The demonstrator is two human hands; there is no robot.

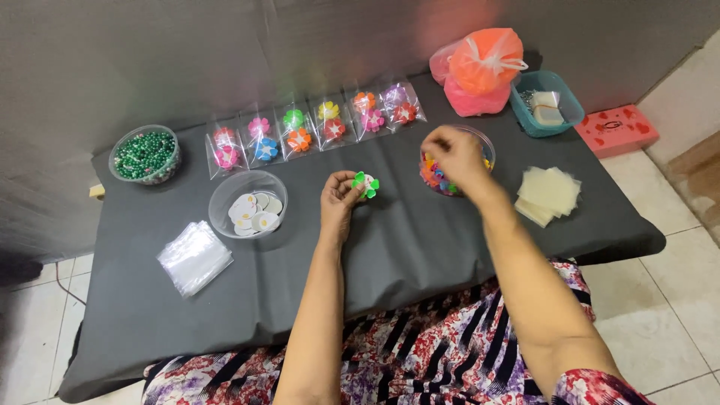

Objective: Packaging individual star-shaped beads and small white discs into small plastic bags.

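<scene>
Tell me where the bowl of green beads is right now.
In the head view, the bowl of green beads sits at the table's far left corner, left of the row of bagged flower clips and behind the clear bowl of white discs.

Open grey tabletop (420, 247) is being left passable in front; the back is being blocked by packeted flowers (315, 124) and bowls (247, 202).
</scene>
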